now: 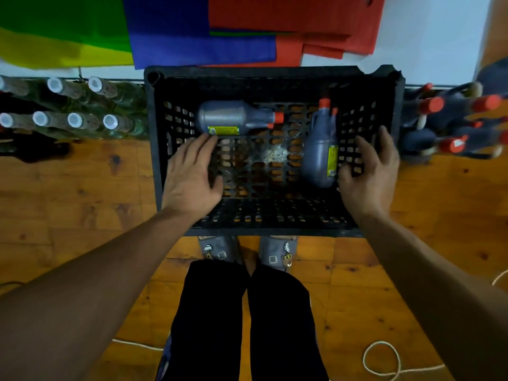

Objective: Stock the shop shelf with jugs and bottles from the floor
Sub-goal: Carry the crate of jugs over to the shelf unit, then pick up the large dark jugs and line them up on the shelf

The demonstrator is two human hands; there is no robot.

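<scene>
- On floor, black slotted plastic crate; two grey orange-capped plastic jugs lying inside: rear jug, side jug.
- Both empty, fingers spread: left hand, right hand.
- Suggest gripping each body, lifting level.

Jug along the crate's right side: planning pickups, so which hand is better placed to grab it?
Right. The right hand is open beside that jug; the left hand is across the crate, at the other jug.

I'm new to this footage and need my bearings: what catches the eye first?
A black crate sits centre on the wooden floor, holding two grey red-capped jugs on their sides: the back-left jug and the right-side jug. The left hand and right hand reach in, open. Bright coloured cloth spans the top.
</scene>
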